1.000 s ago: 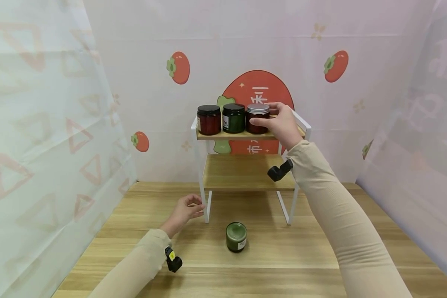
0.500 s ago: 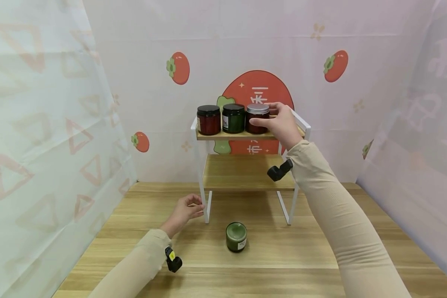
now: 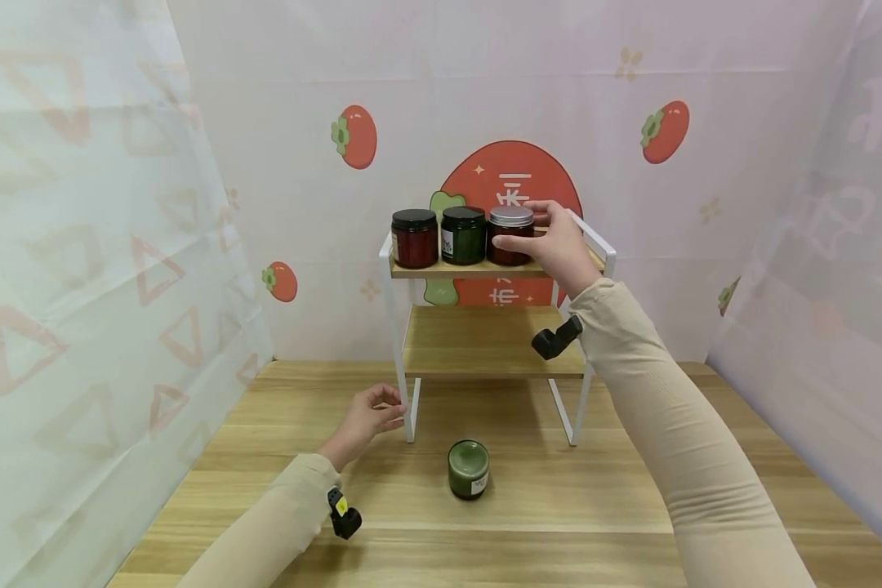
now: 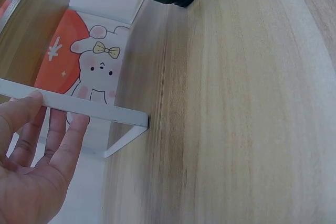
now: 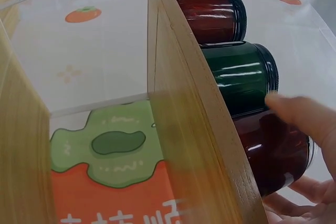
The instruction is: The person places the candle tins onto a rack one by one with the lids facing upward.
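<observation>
My right hand grips a dark red jar with a silver lid, thumb in front and fingers behind. That jar stands on the upper board of a two-tier shelf, at the right end of a row. Beside it are a green jar and another red jar, both with black lids. Low on the left, my left hand pinches the shelf's white front leg between thumb and fingers. A green jar without the black lid seen on the others stands on the table.
The wooden table carries the shelf near the back. Printed cloth walls enclose it behind and at both sides. The shelf's upper board has a white side rail at its right.
</observation>
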Action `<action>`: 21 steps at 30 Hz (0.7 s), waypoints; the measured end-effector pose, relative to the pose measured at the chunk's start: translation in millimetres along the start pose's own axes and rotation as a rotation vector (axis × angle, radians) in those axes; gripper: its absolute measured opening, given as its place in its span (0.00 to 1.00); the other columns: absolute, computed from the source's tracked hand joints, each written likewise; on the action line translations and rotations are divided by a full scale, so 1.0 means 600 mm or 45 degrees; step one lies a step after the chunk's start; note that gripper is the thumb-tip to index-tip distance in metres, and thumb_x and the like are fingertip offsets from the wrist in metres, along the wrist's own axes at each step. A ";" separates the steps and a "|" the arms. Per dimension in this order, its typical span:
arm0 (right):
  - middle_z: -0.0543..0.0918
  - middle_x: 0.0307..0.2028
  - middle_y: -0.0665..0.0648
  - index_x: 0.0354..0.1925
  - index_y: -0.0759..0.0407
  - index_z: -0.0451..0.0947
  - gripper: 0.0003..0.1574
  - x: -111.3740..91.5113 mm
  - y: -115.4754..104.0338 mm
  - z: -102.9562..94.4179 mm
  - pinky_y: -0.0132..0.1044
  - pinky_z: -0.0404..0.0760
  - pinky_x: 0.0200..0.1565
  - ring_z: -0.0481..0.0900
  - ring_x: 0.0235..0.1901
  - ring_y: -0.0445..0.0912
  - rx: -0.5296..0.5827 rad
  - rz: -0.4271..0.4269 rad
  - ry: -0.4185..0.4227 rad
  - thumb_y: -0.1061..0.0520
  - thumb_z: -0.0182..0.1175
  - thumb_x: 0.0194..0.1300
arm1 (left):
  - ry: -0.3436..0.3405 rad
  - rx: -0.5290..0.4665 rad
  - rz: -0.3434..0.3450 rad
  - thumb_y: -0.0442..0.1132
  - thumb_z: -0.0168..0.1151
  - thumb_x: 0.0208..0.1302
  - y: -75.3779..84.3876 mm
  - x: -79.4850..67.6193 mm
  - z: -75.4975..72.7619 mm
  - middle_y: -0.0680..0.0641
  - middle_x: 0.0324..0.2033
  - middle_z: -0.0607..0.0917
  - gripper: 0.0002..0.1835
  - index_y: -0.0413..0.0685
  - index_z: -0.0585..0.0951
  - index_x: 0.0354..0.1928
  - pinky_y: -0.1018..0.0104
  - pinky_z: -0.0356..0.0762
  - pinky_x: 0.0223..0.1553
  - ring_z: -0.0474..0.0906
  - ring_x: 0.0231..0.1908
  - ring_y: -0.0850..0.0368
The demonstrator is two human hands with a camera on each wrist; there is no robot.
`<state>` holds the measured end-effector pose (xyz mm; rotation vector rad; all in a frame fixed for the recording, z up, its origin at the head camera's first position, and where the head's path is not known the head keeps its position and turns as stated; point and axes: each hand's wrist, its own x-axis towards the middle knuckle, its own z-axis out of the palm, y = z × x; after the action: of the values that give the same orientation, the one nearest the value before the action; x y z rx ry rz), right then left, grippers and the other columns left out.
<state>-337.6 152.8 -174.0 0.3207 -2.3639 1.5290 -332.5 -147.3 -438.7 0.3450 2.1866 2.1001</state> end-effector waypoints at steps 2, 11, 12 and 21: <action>0.64 0.66 0.61 0.70 0.54 0.58 0.51 0.000 0.000 0.000 0.47 0.75 0.63 0.68 0.64 0.53 0.026 -0.004 -0.007 0.47 0.72 0.55 | 0.001 0.001 -0.001 0.25 0.59 0.64 -0.001 0.001 0.000 0.48 0.36 0.77 0.07 0.33 0.74 0.42 0.55 0.85 0.49 0.78 0.47 0.43; 0.61 0.69 0.59 0.71 0.51 0.56 0.53 0.000 0.006 0.000 0.47 0.72 0.66 0.64 0.67 0.52 0.046 -0.032 0.000 0.45 0.72 0.55 | 0.009 0.000 -0.009 0.25 0.59 0.64 0.001 0.000 0.000 0.48 0.36 0.77 0.07 0.31 0.74 0.42 0.54 0.85 0.50 0.79 0.45 0.46; 0.62 0.69 0.59 0.71 0.50 0.56 0.53 0.000 0.007 -0.001 0.46 0.71 0.67 0.63 0.67 0.51 0.040 -0.041 0.005 0.45 0.72 0.55 | 0.013 -0.003 -0.012 0.24 0.59 0.64 0.001 0.001 0.000 0.48 0.36 0.77 0.07 0.31 0.74 0.42 0.54 0.85 0.50 0.79 0.45 0.46; 0.62 0.69 0.58 0.73 0.51 0.53 0.53 -0.016 0.016 -0.007 0.40 0.60 0.73 0.61 0.69 0.50 0.137 -0.143 0.022 0.49 0.70 0.58 | 0.014 -0.005 -0.008 0.24 0.59 0.63 -0.002 0.004 0.001 0.48 0.36 0.78 0.07 0.34 0.75 0.42 0.55 0.85 0.49 0.79 0.45 0.45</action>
<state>-331.6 160.8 -184.3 0.4549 -2.2156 1.6024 -334.5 -146.3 -439.5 0.3267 2.1856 2.1079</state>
